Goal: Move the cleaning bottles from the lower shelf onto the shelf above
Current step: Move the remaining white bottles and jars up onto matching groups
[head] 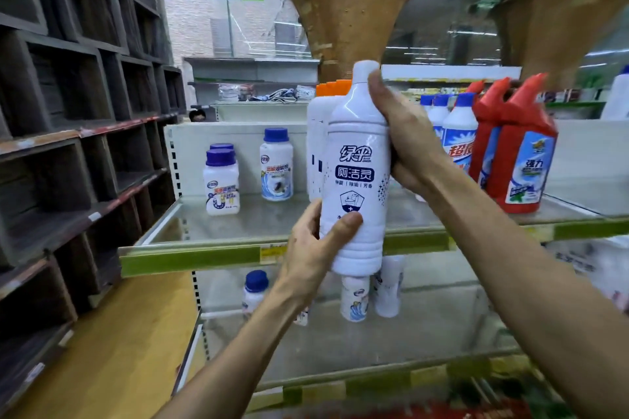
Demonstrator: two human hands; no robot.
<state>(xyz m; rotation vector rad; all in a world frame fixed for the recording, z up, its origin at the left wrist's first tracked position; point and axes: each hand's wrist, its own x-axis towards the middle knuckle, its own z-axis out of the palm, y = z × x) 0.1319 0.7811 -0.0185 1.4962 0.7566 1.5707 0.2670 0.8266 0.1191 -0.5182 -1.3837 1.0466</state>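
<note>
White bottle (355,180) held before orange-capped bottles (320,146).

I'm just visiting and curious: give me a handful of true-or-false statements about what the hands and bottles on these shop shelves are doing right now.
1. Both hands hold the tall white plastic bottle. True: the left hand grips near its base and the right hand grips its upper part.
2. The bottle already stands on the upper shelf. False: it is held in the air in front of that shelf's green edge.
3. Red plastic bottles stand on the upper shelf to the right. True.
4. The held bottle has an orange cap. False: its cap is white; the orange caps belong to the white bottles behind it.
5. The lower shelf holds nothing. False: several small white bottles stand there.
</note>
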